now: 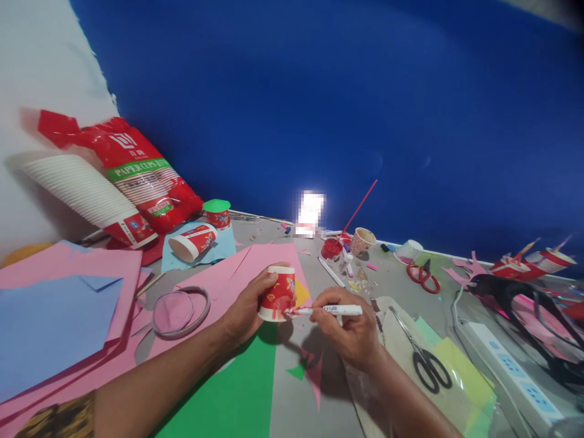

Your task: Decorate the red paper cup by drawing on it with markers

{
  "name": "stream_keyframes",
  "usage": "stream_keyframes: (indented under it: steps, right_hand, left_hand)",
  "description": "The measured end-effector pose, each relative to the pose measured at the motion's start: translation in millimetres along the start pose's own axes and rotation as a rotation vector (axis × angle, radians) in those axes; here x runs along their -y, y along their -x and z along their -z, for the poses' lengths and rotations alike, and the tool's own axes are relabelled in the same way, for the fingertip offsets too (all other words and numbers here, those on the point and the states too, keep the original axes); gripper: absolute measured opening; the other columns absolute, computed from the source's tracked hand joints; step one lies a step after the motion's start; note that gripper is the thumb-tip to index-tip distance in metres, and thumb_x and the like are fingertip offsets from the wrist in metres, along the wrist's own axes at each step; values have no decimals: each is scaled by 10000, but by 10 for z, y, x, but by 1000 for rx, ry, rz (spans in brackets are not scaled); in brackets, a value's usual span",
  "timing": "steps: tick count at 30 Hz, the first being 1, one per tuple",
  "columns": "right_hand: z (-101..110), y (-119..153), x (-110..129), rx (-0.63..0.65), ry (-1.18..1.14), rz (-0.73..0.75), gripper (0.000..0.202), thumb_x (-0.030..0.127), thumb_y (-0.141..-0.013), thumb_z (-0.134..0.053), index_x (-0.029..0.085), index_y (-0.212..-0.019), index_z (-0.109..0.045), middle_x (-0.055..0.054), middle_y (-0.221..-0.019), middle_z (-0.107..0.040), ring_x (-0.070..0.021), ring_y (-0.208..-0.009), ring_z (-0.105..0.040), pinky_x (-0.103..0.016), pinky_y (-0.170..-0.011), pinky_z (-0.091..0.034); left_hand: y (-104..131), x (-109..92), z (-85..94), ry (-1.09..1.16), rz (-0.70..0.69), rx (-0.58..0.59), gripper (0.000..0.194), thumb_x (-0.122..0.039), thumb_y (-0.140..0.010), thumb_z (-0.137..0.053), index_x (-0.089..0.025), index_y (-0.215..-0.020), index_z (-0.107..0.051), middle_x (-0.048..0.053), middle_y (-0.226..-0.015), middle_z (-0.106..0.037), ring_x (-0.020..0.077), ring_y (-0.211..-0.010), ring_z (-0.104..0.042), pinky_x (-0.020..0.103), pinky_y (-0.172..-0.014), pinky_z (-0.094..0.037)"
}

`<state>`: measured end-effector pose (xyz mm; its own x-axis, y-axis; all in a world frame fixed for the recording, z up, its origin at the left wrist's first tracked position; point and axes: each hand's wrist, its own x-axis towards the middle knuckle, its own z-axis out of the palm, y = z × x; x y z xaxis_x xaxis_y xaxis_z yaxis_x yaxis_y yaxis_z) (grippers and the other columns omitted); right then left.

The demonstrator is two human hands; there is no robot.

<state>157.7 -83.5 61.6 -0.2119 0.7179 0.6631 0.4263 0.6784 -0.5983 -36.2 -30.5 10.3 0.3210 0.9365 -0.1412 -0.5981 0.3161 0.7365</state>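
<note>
In my left hand (249, 304) is a red printed paper cup (281, 291), held upside down with its wide white rim at the bottom. The fingers wrap round its left side and back. My right hand (347, 331) is closed on a white acrylic marker (343, 310), gripped like a pen. Its tip meets the lower part of the cup near the rim, where a patch of red colour shows on the white. Below the cup lies a sheet of green paper (228, 383), with pink paper (219, 274) behind and to the left.
Black-handled scissors (431, 368) lie on the right beside a white power strip (515, 371). Red-handled scissors (423, 277) are farther back. A tape roll (207, 307) sits left. Stacked paper cups (86, 188) and a red cup bag (137, 170) lean at the back left.
</note>
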Motion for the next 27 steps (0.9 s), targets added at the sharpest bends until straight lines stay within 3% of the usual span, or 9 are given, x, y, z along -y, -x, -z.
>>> stream_keyframes:
  steps: [4, 9, 14, 18, 21, 27]
  right_hand:
    - [20, 1, -28, -119, 31, -14, 130, 197, -913, -639, 220, -806, -710, -18, -694, -749, -153, -557, -671, -251, -545, -508]
    - [22, -15, 11, 0, 6, 19, 195, 147, -895, -617, 216, -725, -682, -4, -636, -715, -142, -534, -654, -235, -531, -494]
    - [25, -23, 27, -70, 49, 48, 162, 146, -899, -615, 210, -771, -691, -16, -671, -735, -152, -578, -681, -242, -567, -517]
    - [31, -21, 19, -13, 40, 38, 204, 137, -896, -594, 212, -721, -666, -1, -631, -712, -133, -530, -649, -224, -527, -487]
    - [27, -15, 12, -56, 46, 24, 173, 156, -904, -606, 213, -758, -678, -6, -654, -724, -138, -535, -651, -230, -532, -485]
    - [18, -8, 10, -26, 33, 17, 203, 145, -905, -597, 216, -724, -657, 11, -622, -698, -123, -510, -629, -211, -514, -470]
  left_hand:
    - [-2, -19, -4, 67, 48, 16, 476, -332, -818, -794, -162, -1248, -682, 99, -984, -761, 255, -850, -742, 359, -745, -630]
    - [1, -18, -4, 70, 42, -6, 441, -309, -846, -759, -147, -1248, -682, 111, -989, -766, 256, -856, -750, 364, -756, -638]
    - [2, -32, -19, 93, 70, 6, 482, -308, -838, -767, -134, -1278, -676, 127, -1016, -777, 262, -858, -762, 365, -757, -643]
    - [25, -62, -48, 118, 100, -25, 478, -283, -846, -743, -115, -1288, -673, 160, -1097, -784, 297, -921, -775, 413, -792, -655]
    - [34, -67, -55, 123, 98, -23, 452, -270, -858, -727, -116, -1281, -680, 167, -1128, -785, 308, -958, -777, 426, -811, -656]
    - [6, -29, -15, 100, 73, -10, 468, -299, -846, -762, -117, -1271, -694, 156, -1085, -791, 291, -889, -775, 406, -790, -648]
